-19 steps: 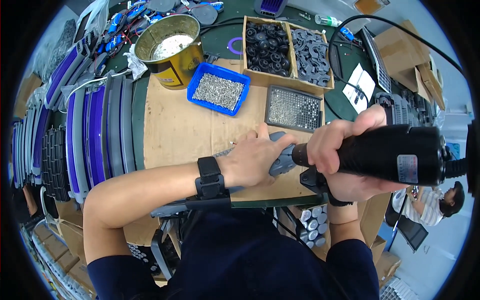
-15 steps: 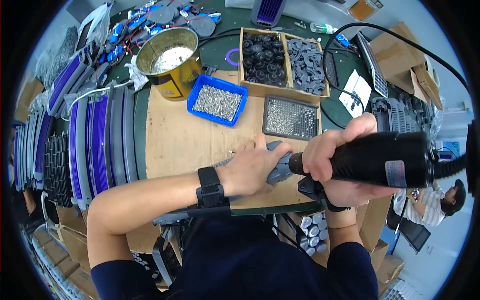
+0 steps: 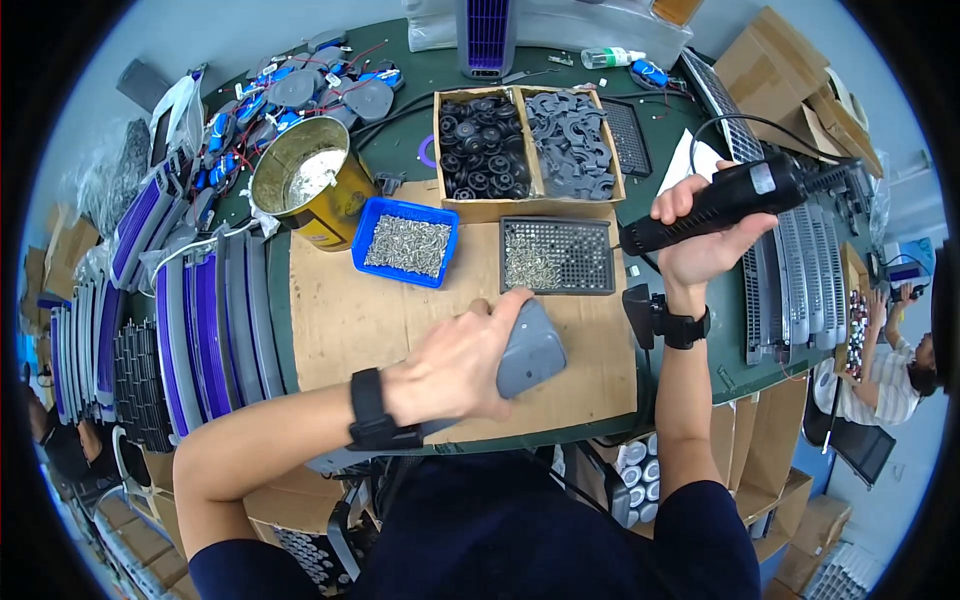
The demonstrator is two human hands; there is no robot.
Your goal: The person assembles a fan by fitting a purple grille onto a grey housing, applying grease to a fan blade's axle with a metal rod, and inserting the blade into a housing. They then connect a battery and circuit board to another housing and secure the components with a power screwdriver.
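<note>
My left hand [image 3: 450, 368] is wrapped over a grey plastic housing [image 3: 533, 352] at the front of the cardboard sheet. The housing's smooth rounded end shows past my thumb and fingers; the rest lies under my hand and forearm. Off to the right, my right hand [image 3: 703, 250] grips a black electric screwdriver [image 3: 715, 208] by its body. Its tip points left, beside the right edge of a black perforated screw tray [image 3: 590, 262], where loose screws lie on the left half. I cannot tell whether a screw is on the tip.
A blue tray [image 3: 358, 262] of screws stands beside a yellow metal can [image 3: 327, 229]. Behind is a divided cardboard box [image 3: 470, 209] with black wheels and grey parts. Purple-grey panels [image 3: 208, 325] stand at left. Cardboard [image 3: 330, 345] covers the green table. A person [image 3: 885, 380] sits far right.
The screwdriver has lifted off the grey housing and swung up and right, to the screw tray's edge. The housing has turned under my left hand and now shows a smooth face.
</note>
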